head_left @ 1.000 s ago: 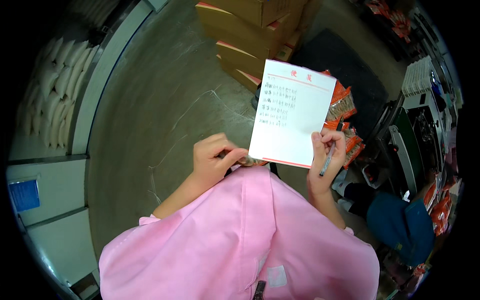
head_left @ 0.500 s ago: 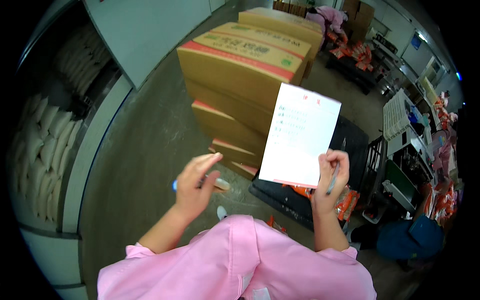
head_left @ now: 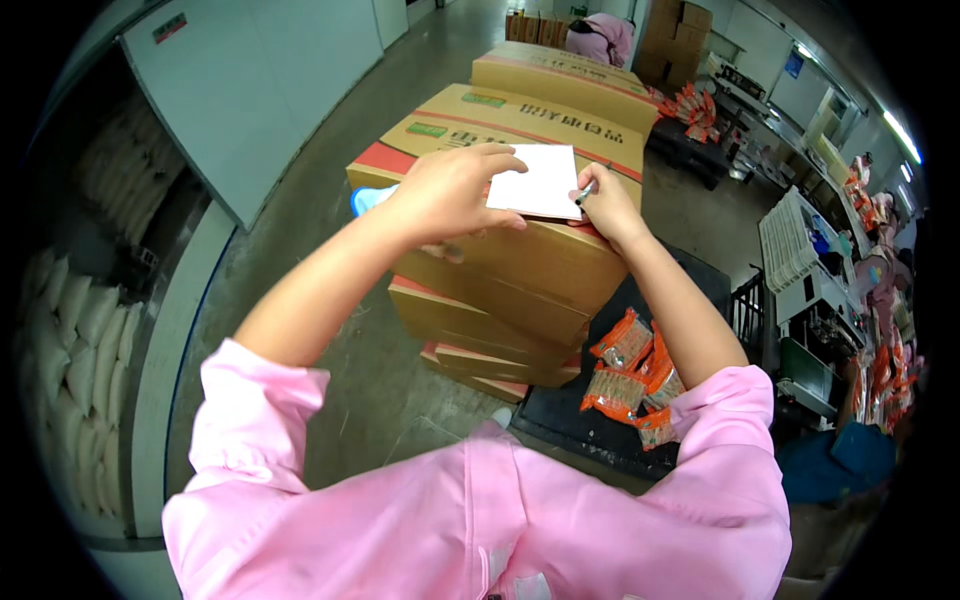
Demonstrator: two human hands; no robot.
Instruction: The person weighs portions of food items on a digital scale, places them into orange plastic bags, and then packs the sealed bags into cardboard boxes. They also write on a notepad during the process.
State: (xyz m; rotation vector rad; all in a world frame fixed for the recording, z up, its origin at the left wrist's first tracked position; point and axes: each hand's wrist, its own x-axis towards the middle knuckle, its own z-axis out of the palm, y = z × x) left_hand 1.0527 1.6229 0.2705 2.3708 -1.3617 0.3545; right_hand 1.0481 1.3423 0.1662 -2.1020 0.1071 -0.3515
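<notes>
A sheet of white paper [head_left: 535,183], perhaps a pad, lies on the near edge of a large cardboard carton [head_left: 470,130] with a red band. My right hand [head_left: 608,208] grips a dark pen [head_left: 585,193], its tip at the paper's right edge. Over the left edge is my left hand [head_left: 450,195], thumb and forefinger spread across the sheet. A blue-and-white object [head_left: 370,200] sticks out behind that wrist, and a tan end shows below the palm. It seems held by the lower fingers, which are hidden; its kind is unclear.
More cartons [head_left: 560,75] stand behind and below in a stack. Orange packets [head_left: 630,365] lie on a black pallet [head_left: 560,415] to the right. White sacks [head_left: 90,370] are piled left. A person in pink [head_left: 600,38] bends at the back; equipment [head_left: 815,290] lines the right.
The paper, held up in my right hand before with the pen, now rests on the carton. Both hands have moved forward and up, and my left hand has come onto the sheet.
</notes>
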